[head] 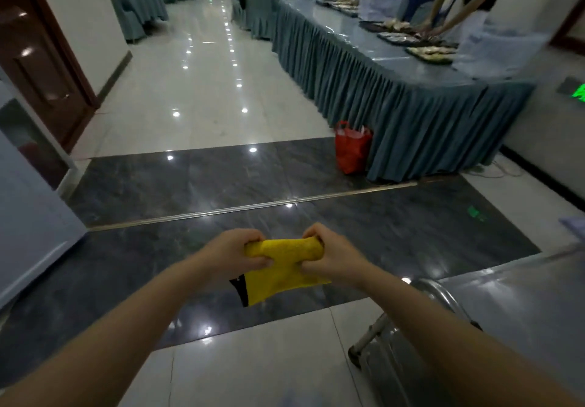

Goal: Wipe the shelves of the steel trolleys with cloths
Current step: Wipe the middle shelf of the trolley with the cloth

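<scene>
Underfoot, the glossy floor of pale tiles crossed by a dark marble band (221, 178) takes up most of the view, with a long table skirted in pleated blue-grey cloth (411, 112) running along its right side and a red plastic bag (352, 150) standing at that table's near corner. Nearer, at the lower right edge of the view, sits the steel trolley with its flat brushed top shelf and curved tubular handle (519, 308); nothing touches it yet. Held in the air over the dark band, well left of the trolley's handle, is the yellow textured cloth with a black trimmed corner (281, 270). The left hand (235, 253) and the right hand (329, 258) each bunch one upper end of it, fingers curled tight around the fabric and thumbs pinching from below, the middle stretched between them. The step looks like readying the cloth: folding it into a flat pad would probably give even contact, and starting at the shelf's far corner should avoid re-soiling wiped steel.
</scene>
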